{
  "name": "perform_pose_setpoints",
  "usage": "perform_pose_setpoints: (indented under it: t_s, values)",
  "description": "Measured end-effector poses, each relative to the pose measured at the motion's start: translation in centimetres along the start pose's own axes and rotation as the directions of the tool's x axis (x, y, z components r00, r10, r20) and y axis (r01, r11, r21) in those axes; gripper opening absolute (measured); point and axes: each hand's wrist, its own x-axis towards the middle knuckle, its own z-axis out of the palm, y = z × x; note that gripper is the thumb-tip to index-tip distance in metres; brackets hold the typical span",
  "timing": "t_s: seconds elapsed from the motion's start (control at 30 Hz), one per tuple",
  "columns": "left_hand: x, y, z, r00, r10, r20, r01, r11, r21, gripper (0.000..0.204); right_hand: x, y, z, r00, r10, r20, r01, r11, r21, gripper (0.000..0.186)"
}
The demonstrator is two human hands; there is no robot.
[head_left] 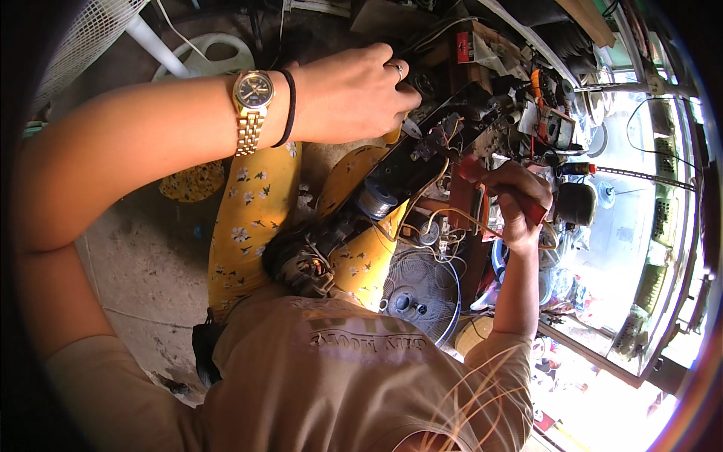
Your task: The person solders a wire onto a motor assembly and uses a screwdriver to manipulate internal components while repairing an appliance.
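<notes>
A long black fan body (410, 162) lies across my lap, with a bare motor (305, 265) at its near end and small wires with electrical parts (452, 129) toward its far end. My right hand (518, 197) is closed round a red-handled tool (533, 209), whose slim dark end points at those wires; its exact kind I cannot make out. Beyond the body's left edge, my left hand (350, 94) is closed, with a yellow piece (392, 135) showing under its fingers. What that piece belongs to is hidden. A spool of solder wire (376, 199) rests on the black body.
Right of my knees stands a round black fan grille (422, 294), with loose cords (456, 215) above it. Tools and parts clutter the far right, including an orange-handled tool (536, 84). A white round base (215, 53) and a mesh fan guard (75, 45) are at the far left.
</notes>
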Motion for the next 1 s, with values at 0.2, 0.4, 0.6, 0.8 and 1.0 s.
perform_pose_setpoints:
  t_s: [0.2,0.4,0.6,0.8,1.0]
  values:
    - [0.1,0.0,-0.7,1.0,-0.01,0.026,0.009,0.999,0.035,0.011,0.1,0.2,0.0,1.0,0.016,-0.008,-0.016,0.999,0.049,0.033]
    - [0.2,-0.4,-1.6,0.999,0.003,0.042,-0.004,1.0,0.029,0.013,0.7,0.2,-0.2,0.996,-0.083,0.023,0.082,0.996,0.034,0.033]
    - [-0.1,-1.1,-2.0,0.999,0.017,0.03,-0.019,0.998,0.057,0.013,1.8,-0.3,0.1,0.989,-0.137,0.052,0.135,0.99,0.034,0.031]
    - [-0.5,-1.4,-1.7,0.999,-0.02,0.046,0.021,0.999,-0.025,0.013,1.9,0.5,0.0,0.992,-0.124,0.031,0.123,0.991,0.046,0.03]
    - [-1.0,-2.2,-2.2,0.994,0.003,0.108,-0.002,1.0,-0.014,0.013,2.5,-0.1,0.5,0.986,-0.153,0.071,0.154,0.988,-0.005,0.029]
